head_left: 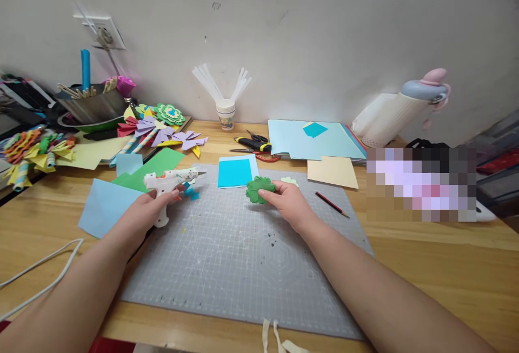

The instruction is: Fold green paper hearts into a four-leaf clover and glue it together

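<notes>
My left hand (152, 207) is closed round a white hot glue gun (162, 181) whose nozzle points to the right. Between the thumb and fingers of my right hand (290, 201) is a green scalloped paper flower (259, 190), held above the grey cutting mat (227, 261). Small blue paper scraps (191, 192) lie just beyond the glue gun. Behind the green flower is a stack of blue paper squares (235, 173). A pale green paper flower piece (289, 181) shows partly behind my right hand.
A pencil (332, 205) lies on the mat's right side. Scissors (258, 136) and a yellow-black cutter (252, 144) sit behind the mat, near a paper cup (225, 114) of glue sticks. Finished paper flowers (162, 126) lie at left; a bottle (399, 112) stands at right. A white cable (60, 272) crosses the left.
</notes>
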`<move>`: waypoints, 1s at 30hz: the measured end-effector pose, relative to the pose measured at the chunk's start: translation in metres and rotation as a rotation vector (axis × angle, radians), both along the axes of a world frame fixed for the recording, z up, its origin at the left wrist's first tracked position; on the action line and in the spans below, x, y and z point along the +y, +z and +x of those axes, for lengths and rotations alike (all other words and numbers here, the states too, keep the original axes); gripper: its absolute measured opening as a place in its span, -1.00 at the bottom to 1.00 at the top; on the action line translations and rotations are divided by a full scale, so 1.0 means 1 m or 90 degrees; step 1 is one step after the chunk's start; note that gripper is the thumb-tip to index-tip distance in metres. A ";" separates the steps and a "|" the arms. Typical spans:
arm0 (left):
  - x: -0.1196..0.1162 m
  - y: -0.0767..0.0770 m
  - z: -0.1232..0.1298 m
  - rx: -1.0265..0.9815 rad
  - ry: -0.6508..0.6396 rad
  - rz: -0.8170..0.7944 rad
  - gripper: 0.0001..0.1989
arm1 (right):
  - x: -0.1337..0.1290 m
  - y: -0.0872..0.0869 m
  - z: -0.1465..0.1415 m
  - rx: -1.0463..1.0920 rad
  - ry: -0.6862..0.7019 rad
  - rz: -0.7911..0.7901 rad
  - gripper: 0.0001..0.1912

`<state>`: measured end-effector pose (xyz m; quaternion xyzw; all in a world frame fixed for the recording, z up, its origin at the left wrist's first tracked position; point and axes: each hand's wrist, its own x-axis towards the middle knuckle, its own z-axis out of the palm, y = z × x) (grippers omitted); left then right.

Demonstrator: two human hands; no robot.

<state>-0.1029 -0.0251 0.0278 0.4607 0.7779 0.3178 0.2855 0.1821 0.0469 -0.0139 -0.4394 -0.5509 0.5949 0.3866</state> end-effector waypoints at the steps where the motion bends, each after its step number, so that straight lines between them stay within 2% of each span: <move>1: 0.000 0.004 0.000 -0.025 -0.006 0.001 -0.59 | 0.000 0.000 0.000 0.001 0.000 -0.001 -0.71; 5: -0.007 0.016 0.012 -0.143 0.008 0.000 -0.64 | -0.001 0.003 -0.001 0.003 -0.011 -0.006 -0.74; 8: -0.020 0.017 0.035 -0.184 -0.079 -0.052 -0.57 | 0.000 0.004 -0.001 0.004 -0.026 -0.010 -0.77; 11: -0.031 0.012 0.058 -0.155 -0.118 -0.126 -0.56 | 0.003 0.002 0.002 0.011 -0.059 -0.009 -0.77; 13: -0.035 0.008 0.066 -0.060 -0.081 -0.176 -0.55 | 0.006 0.001 0.004 0.027 -0.084 -0.010 -0.75; 16: -0.037 0.004 0.066 -0.007 -0.054 -0.198 -0.54 | 0.009 -0.001 0.006 0.059 -0.105 -0.019 -0.72; 20: -0.046 0.005 0.050 -0.067 -0.015 -0.128 -0.51 | 0.011 -0.002 0.007 0.084 -0.109 -0.032 -0.69; 23: -0.059 0.007 0.040 -0.108 -0.059 -0.063 -0.58 | 0.012 -0.003 0.007 0.088 -0.111 -0.033 -0.68; 30: -0.076 -0.002 0.043 -0.002 -0.022 -0.098 -0.48 | 0.012 -0.002 0.006 0.084 -0.113 -0.029 -0.71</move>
